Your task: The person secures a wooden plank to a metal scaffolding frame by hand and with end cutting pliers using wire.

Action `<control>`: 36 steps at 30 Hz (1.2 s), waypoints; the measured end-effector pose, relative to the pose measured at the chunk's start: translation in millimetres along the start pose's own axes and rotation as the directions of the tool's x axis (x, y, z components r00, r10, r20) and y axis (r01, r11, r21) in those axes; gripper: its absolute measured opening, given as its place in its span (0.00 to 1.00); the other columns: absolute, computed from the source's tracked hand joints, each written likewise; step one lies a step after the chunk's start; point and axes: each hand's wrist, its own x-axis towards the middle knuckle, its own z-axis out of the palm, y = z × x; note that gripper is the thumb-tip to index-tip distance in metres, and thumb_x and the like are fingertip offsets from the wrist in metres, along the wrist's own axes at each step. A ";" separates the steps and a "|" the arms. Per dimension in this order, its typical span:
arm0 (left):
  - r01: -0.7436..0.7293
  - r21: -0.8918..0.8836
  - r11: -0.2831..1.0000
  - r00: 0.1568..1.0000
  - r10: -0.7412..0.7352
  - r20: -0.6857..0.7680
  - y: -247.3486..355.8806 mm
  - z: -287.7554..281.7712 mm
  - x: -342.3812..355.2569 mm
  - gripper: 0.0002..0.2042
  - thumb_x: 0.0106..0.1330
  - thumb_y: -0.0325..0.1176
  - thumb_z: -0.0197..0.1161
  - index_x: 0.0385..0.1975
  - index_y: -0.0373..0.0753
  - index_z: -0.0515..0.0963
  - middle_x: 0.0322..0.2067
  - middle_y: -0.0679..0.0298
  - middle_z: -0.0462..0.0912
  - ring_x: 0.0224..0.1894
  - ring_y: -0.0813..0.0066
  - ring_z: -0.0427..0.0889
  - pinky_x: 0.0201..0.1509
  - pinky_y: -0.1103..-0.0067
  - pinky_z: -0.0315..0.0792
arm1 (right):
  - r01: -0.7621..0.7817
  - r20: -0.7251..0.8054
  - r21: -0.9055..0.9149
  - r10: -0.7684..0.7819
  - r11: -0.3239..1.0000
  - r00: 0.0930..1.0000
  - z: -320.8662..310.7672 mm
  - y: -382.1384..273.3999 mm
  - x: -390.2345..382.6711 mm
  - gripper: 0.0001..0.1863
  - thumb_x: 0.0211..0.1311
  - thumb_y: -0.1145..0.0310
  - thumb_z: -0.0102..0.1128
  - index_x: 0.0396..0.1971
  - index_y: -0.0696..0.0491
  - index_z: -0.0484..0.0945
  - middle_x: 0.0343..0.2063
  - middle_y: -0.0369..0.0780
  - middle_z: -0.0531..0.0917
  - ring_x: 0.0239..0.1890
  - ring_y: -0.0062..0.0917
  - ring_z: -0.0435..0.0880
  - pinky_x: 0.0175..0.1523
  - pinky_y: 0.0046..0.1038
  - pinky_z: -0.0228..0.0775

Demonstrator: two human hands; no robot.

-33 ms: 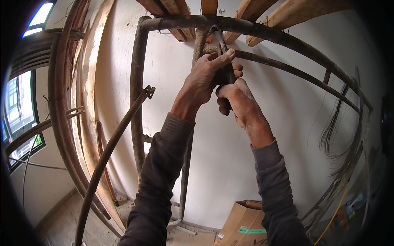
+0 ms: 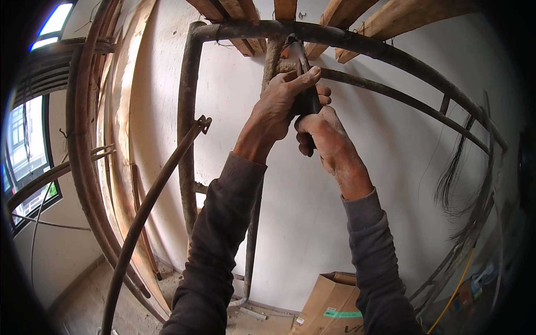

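Pliers of dark metal (image 2: 306, 84) sit gripped between both hands, left hand (image 2: 279, 106) and right hand (image 2: 326, 137), fingers (image 2: 310, 73) closed around the handles, jaws up at the rusty horizontal steel pipe (image 2: 346, 39). Behind: white wall (image 2: 363, 184), wooden beams (image 2: 385, 19) overhead.

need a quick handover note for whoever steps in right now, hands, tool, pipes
Left hand: raised overhead, closed around the upper part of the pliers.
Right hand: just below, gripping the pliers' handles.
The pliers' tip sits at the joint where the upright pipe meets the top horizontal pipe, under wooden beams.
Whether the joint's tie is finished cannot be seen.
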 end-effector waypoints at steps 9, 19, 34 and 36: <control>-0.002 -0.133 0.991 0.995 0.015 0.097 0.4 -15.1 0.7 0.14 0.72 0.40 0.59 0.47 0.35 0.75 0.37 0.56 0.83 0.40 0.67 0.85 0.46 0.73 0.83 | -0.126 0.253 0.500 -0.005 0.857 0.967 -5.5 -5.6 3.1 0.08 0.57 0.74 0.49 0.37 0.58 0.67 0.26 0.39 0.72 0.23 0.22 0.72 0.25 0.27 0.67; 0.103 -0.343 0.934 0.967 -0.013 0.253 9.8 -2.0 12.4 0.26 0.72 0.55 0.53 0.44 0.32 0.74 0.36 0.49 0.83 0.38 0.62 0.86 0.37 0.72 0.86 | -0.522 0.564 0.818 -0.518 0.243 0.643 6.3 18.4 20.1 0.21 0.62 0.75 0.52 0.54 0.65 0.63 0.30 0.39 0.69 0.28 0.24 0.70 0.33 0.30 0.69; 0.048 0.029 0.998 0.998 -0.047 -0.041 18.0 21.1 24.2 0.12 0.73 0.42 0.50 0.37 0.38 0.68 0.25 0.60 0.76 0.22 0.67 0.80 0.28 0.68 0.81 | -0.341 0.536 0.636 -0.079 0.692 0.840 -23.7 12.8 10.2 0.19 0.71 0.57 0.52 0.45 0.61 0.74 0.29 0.46 0.81 0.27 0.33 0.83 0.33 0.39 0.79; 0.043 0.028 0.999 0.996 -0.041 -0.074 16.0 26.0 22.2 0.11 0.73 0.39 0.48 0.38 0.37 0.68 0.26 0.59 0.77 0.23 0.67 0.80 0.30 0.69 0.81 | -0.186 0.201 0.341 0.122 0.921 0.972 -21.7 0.9 -1.8 0.24 0.73 0.50 0.46 0.42 0.60 0.75 0.29 0.45 0.82 0.24 0.31 0.83 0.28 0.35 0.80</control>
